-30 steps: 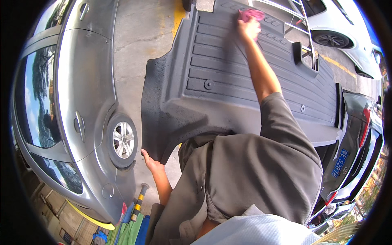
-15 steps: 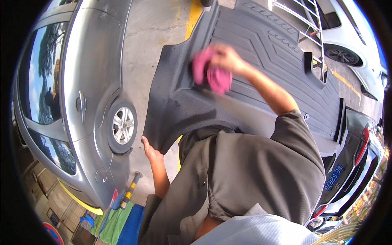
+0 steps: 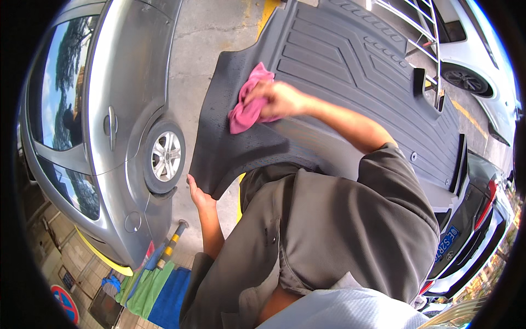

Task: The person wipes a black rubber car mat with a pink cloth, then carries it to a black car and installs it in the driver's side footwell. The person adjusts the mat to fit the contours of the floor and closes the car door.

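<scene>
A large dark grey moulded car floor mat [image 3: 323, 68], with raised ribs and upturned edges, lies across in front of my body. My right hand [image 3: 282, 100] grips a crumpled pink cloth [image 3: 247, 112] and presses it onto the mat's left part, beside the raised rim. Small water drops dot the mat surface near the cloth. My left hand [image 3: 201, 196] holds the mat's near left corner, thumb outside along the edge and the other fingers partly hidden beneath it.
A silver-grey car [image 3: 123, 109] stands close on the left. Green and blue cloths [image 3: 148, 290] hang at lower left beside a black-and-yellow post [image 3: 172, 245]. A metal rack [image 3: 419, 33] is at the far right, near a white car [image 3: 482, 60]; a dark car [image 3: 466, 230] stands lower right.
My right hand has swept the pink cloth to the left and slightly nearer across the mat. My left hand stays at the corner.
</scene>
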The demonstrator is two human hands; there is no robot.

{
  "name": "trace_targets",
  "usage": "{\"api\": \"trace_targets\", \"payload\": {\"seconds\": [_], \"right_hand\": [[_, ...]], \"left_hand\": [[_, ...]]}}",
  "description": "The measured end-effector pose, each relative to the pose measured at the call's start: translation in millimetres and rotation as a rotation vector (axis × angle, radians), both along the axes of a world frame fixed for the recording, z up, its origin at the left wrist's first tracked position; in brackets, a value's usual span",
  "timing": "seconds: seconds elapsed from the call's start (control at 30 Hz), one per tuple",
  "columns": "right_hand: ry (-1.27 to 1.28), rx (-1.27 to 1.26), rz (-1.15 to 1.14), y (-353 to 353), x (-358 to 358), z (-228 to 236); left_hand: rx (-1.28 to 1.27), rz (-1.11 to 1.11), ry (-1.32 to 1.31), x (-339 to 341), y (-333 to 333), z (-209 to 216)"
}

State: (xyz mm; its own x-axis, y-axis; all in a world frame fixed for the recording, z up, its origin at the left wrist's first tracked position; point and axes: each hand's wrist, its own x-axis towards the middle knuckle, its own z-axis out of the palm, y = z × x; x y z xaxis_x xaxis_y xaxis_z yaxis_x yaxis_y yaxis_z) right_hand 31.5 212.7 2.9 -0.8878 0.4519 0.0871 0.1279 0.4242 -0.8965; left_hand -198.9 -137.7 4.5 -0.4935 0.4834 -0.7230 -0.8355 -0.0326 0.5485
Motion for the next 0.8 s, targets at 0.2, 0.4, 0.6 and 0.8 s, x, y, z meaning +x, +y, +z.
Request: {"api": "trace_targets", "payload": {"seconds": [0.2, 0.4, 0.6, 0.8], "right_hand": [[0.314, -0.458, -0.862, 123, -7, -8], [0.003, -0.102, -0.277, -28, -4, -38], [-0.398, -0.305, 0.062, -34, 106, -26], [-0.613, -0.811, -0.440, -95, 289, 16]], "left_hand": [[0.039, 0.005, -0.031, 10, 4, -7], [-0.037, -0.020, 0.003, 7, 0, 8], [-0.084, 0.020, -0.006, 8, -5, 2], [0.122, 0.006, -0.042, 8, -15, -3]]}}
